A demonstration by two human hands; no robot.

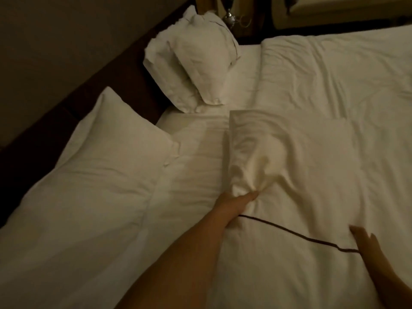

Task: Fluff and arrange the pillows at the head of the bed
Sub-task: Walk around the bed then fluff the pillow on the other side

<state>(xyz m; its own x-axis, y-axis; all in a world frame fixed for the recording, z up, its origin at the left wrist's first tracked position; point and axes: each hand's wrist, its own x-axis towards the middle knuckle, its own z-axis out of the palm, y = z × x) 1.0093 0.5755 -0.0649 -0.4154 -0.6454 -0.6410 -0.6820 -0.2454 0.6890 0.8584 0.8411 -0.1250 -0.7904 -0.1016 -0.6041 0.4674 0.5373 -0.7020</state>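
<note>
A: The plump pillow [93,175] leans on the headboard [66,103], the crumpled pair [191,68] farther along.
B: Left hand [240,199] clamps the trimmed pillow [289,197]; right hand [365,244] lies spread beside it. Grab both ends, shake evenly.

No readable txt, labels or nos. anywhere.

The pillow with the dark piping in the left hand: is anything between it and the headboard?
Nothing visible blocks it. The pillow in the left hand faces bare sheet, a gap between the near pillow and the far stack.
</note>
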